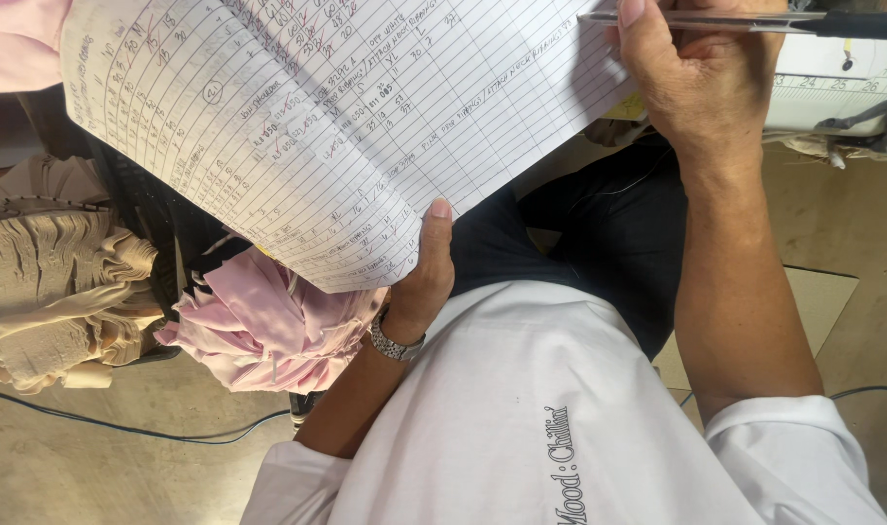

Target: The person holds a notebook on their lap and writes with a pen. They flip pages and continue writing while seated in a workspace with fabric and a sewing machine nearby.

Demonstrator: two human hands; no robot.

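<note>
A large ruled ledger book [297,126] with handwritten entries lies open across my lap, tilted toward the left. My left hand [424,277] grips its near edge from below, thumb on the page; a metal watch [395,342] is on that wrist. My right hand [696,73] rests at the book's right edge and holds a clear pen with a dark cap [745,21], lying level and pointing left over the page's top corner. I wear a white T-shirt [560,418] and dark trousers [599,243].
Pink fabric pieces [268,326] are heaped under the book at the left. Beige ruffled cloth [54,292] is stacked further left. A white sewing machine bed with a ruler scale [837,87] stands at the right. A cable [122,428] runs over the tan floor.
</note>
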